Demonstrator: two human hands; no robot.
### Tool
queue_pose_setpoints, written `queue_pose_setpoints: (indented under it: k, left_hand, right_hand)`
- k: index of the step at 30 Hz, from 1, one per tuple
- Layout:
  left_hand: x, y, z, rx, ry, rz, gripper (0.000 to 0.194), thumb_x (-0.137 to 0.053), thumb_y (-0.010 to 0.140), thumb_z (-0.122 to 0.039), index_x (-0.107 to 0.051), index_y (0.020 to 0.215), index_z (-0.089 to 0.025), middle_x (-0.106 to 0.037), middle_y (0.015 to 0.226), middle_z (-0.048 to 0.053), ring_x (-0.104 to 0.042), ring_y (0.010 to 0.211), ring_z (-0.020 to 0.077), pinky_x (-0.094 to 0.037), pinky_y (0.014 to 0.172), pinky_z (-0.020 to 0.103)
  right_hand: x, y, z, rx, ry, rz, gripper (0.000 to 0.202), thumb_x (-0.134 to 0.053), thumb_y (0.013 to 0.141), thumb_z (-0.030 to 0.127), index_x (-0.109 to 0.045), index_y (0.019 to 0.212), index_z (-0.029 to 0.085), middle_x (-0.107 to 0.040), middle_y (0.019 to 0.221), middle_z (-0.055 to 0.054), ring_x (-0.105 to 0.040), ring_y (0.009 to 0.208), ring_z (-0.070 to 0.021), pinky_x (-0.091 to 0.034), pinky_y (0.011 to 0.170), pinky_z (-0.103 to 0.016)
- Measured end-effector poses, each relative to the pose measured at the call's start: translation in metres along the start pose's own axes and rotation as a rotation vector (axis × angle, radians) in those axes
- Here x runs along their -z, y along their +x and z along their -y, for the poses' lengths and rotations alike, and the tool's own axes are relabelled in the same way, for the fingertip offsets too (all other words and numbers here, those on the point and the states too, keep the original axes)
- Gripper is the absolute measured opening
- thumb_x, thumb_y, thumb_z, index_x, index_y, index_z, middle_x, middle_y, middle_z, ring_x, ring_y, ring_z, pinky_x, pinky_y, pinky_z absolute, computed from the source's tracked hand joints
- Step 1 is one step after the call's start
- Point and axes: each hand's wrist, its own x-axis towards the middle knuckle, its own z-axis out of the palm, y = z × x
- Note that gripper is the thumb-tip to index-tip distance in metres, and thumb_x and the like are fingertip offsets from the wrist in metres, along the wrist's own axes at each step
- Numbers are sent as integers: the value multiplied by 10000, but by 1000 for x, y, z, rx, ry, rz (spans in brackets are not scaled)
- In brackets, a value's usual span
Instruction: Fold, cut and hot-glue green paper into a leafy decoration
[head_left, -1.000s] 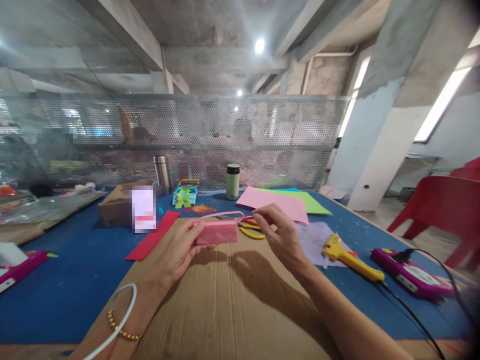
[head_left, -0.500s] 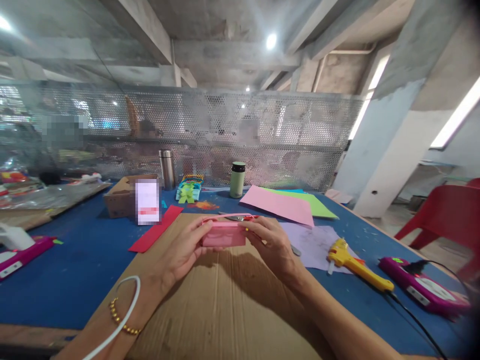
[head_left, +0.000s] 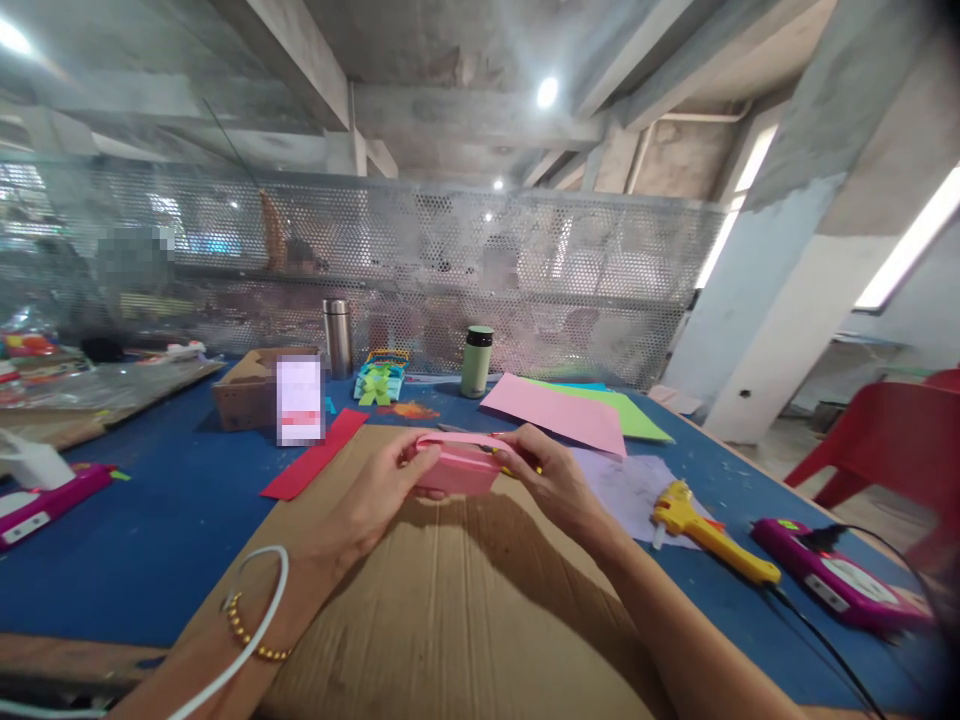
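Observation:
A small pink paper box (head_left: 463,478), with a thin pink strip arching over its top, is held up in front of me over the cardboard sheet (head_left: 420,610). My left hand (head_left: 382,492) grips its left end, thumb in front and fingers underneath. My right hand (head_left: 559,485) is closed at the right end, fingertips pinching by the end of the strip. Behind the box lie scissors, mostly hidden; part of a blade and yellow-and-black handle show. A sheet of lilac paper (head_left: 630,490) lies right of my right hand.
A yellow glue gun (head_left: 712,540) and a purple power strip (head_left: 840,580) with cords lie at right. Pink (head_left: 555,410) and green sheets, a green flask (head_left: 477,362), a steel flask (head_left: 338,340), a carton (head_left: 244,390), a blurred phone and red paper (head_left: 315,455) stand or lie farther back.
The pink box has tilted, and the strip now stands clear above its top. My right hand has shifted slightly up to the strip's right end.

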Motion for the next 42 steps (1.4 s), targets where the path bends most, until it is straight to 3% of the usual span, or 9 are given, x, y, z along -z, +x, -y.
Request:
queue_pose_setpoints:
  k: [6,11,15,21,26,33,39,42]
  left_hand:
    - [5,4,18,37,-8,54,359,-774,763,-452,-724,972,-163,-680,888,61,-636,745,167,-552,662,285]
    - [0,0,14,60,96,76,340,-766,759,-453,-747,963,-182,-685,871,58,-605,752,165,-504,626,245]
    - [-2,0,14,75,70,130,376,-759,761,-448,-746,1025,-181,-692,941,76,-609,796,177,-527,657,266]
    - [1,4,23,76,56,118,387,-771,759,-455,-730,994,-149,-662,871,61,-603,730,166,-516,608,264]
    - [0,5,28,55,8,187,381,-778,771,-453,-737,1026,-173,-705,961,73,-628,830,179,-522,689,268]
    - [2,10,37,120,-94,180,405,-841,720,-429,-729,990,-148,-724,970,82,-655,820,181,-556,694,283]
    - [11,13,25,156,-219,91,357,-868,721,-337,-692,953,-130,-684,945,82,-665,763,179,-618,571,291]
    - [16,15,18,137,-253,86,308,-825,784,-292,-683,997,-122,-704,1023,121,-679,782,179,-638,605,297]
  right_hand:
    - [-10,-1,12,103,32,29,219,-564,998,325,-737,934,206,-597,833,-41,-553,789,-178,-435,690,-292]
    - [-16,-2,24,126,-134,93,298,-535,1023,348,-697,823,198,-593,803,-38,-540,721,-160,-413,656,-291]
    - [-16,-2,24,134,-199,100,328,-495,1039,385,-681,850,191,-628,859,-63,-554,773,-183,-407,702,-315]
    - [-9,2,29,21,12,65,287,-451,1040,356,-654,907,203,-596,729,-8,-521,680,-165,-381,658,-290]
    - [-22,2,33,55,-37,70,330,-491,1020,336,-555,724,204,-528,695,8,-457,640,-142,-339,634,-278]
    - [-28,4,35,199,-123,105,324,-466,1044,306,-691,850,178,-563,746,-16,-478,686,-153,-341,652,-285]
    - [-4,4,11,6,100,-131,362,-488,1024,422,-738,952,172,-653,962,-83,-595,893,-196,-440,810,-320]
    - [2,4,-2,-130,226,-124,350,-573,961,465,-735,853,174,-635,871,-59,-585,834,-185,-464,763,-311]
